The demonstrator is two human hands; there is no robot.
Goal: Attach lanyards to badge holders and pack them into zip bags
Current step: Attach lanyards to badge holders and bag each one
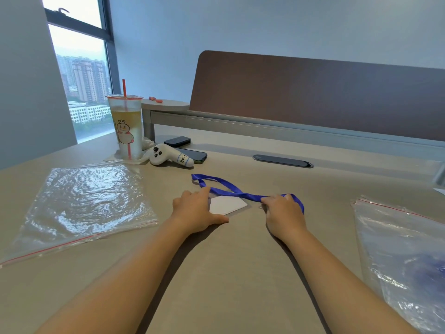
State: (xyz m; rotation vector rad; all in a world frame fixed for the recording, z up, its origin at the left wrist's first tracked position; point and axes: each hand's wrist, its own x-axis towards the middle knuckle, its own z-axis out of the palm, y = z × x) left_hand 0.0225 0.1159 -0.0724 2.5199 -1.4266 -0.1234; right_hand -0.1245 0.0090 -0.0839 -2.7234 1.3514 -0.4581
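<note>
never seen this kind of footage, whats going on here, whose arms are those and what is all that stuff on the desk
There is one picture, taken by a camera worn on a person's head, looking forward and down, so the two bare arms are the wearer's own. No machine is involved.

The left hand rests on a white rectangular badge holder lying on the beige desk. The right hand grips a blue fabric lanyard that trails across the desk behind the holder.

A clear plastic zip bag with a red seal strip lies flat on the left; more such bags lie on the right. Further back stand a plastic cup of yellow drink with a red straw, a white handheld controller and a dark phone.
</note>
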